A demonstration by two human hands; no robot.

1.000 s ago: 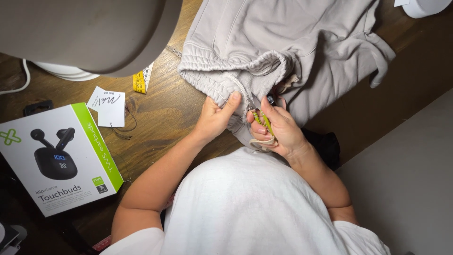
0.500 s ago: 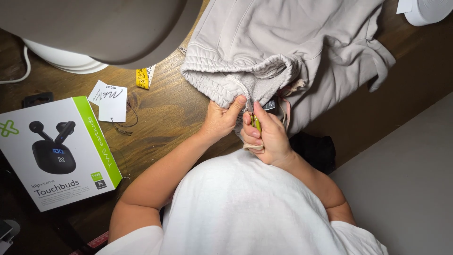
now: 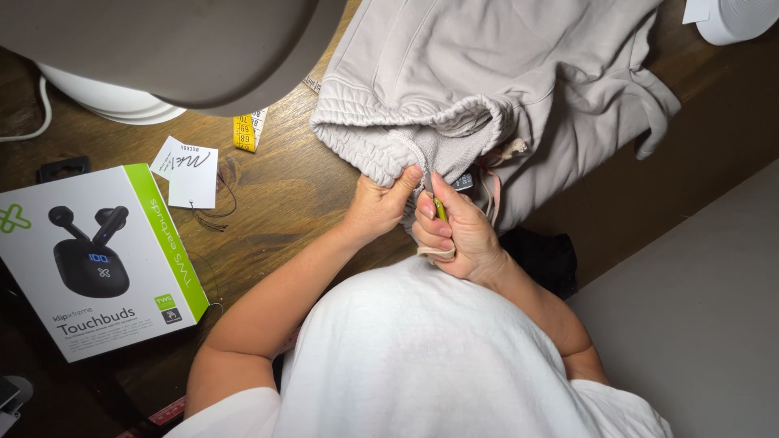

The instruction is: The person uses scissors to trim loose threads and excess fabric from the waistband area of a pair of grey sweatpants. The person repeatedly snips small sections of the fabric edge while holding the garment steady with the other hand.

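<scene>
Nearest the person, at the near edge of the tabletop (image 3: pixel 292 191), both hands work on the ribbed waistband (image 3: pixel 365 146) of a pale grey garment (image 3: pixel 519 73). The left hand (image 3: pixel 375 207) pinches the waistband's lower fold between thumb and fingers. The right hand (image 3: pixel 458 231) is curled shut around a small yellow-green tool (image 3: pixel 440 209), its tip pointing up into the fabric just beside the left thumb; a cream cord (image 3: pixel 434 253) loops under its fingers. Compared with a second ago, the hands have drawn together and now nearly touch, and the waistband has been pulled closer to the body, so the work has narrowed to one spot at the fold.

Further left, a white and green earbuds box (image 3: pixel 97 259) lies toward the left edge, with a white paper tag (image 3: pixel 191 166) beyond it. A yellow measuring tape (image 3: pixel 246 131) shows near the round grey lampshade (image 3: pixel 162 40) at the far side. A white tape roll (image 3: pixel 734 18) sits at the far right corner.
</scene>
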